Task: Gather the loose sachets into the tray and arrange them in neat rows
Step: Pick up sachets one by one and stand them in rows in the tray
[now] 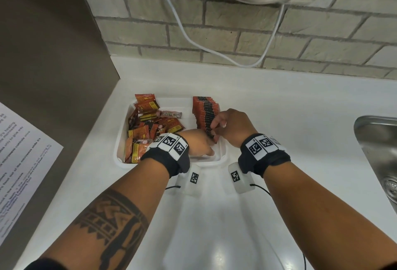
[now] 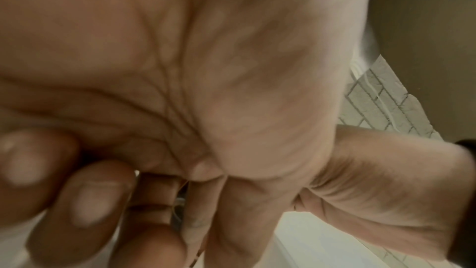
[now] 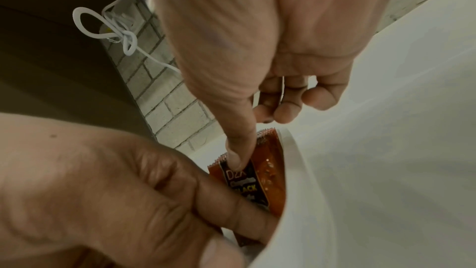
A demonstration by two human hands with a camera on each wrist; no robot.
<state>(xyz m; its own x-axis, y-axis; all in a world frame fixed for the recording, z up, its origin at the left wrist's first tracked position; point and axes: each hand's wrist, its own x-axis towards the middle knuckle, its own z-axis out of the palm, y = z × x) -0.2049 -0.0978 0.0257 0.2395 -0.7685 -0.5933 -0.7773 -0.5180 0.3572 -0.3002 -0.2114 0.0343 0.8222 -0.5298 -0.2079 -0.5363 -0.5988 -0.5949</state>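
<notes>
The white tray [image 1: 223, 153] sits on the white counter [image 1: 300, 106], near the brick wall. On its right side a row of sachets [image 1: 205, 111] stands on edge, red with a black stripe, packed one behind the other. On the left side a loose pile of sachets [image 1: 150, 123] lies mixed, not yet in order.

The right hand [image 1: 231, 125] is at the near end of the row; its thumb [image 3: 238, 150] presses on the top of the front sachet [image 3: 247, 178], and the other fingers are curled behind. I judge it pinches this sachet, to set it straight. The left hand [image 1: 196, 143] is low in the tray beside the same sachet, fingers bent against it — whether it really holds it, I cannot tell.

These sachets are probably very light, thin and a little slippery, and the film bends easily. It is better to take one by the sealed top edge, and to support the row so it does not fall over.
</notes>
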